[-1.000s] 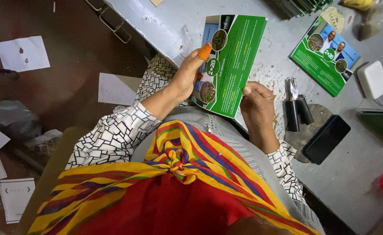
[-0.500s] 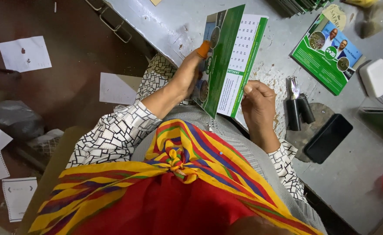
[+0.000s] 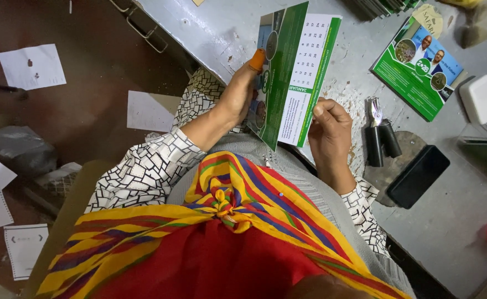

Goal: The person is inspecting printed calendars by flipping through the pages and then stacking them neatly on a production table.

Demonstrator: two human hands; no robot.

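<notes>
Calendar (image 3: pixel 296 77) pinched by both hands' fingers (image 3: pixel 321 108).

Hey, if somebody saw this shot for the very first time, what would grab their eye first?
Probably the bright red, yellow and purple striped headscarf filling the bottom centre. Next, the green and white calendar booklet held open over the grey table, the left hand with an orange rubber tip on one finger, the right hand gripping its lower edge. To the right lie a green printed booklet, black-handled pliers and a dark phone.
</notes>
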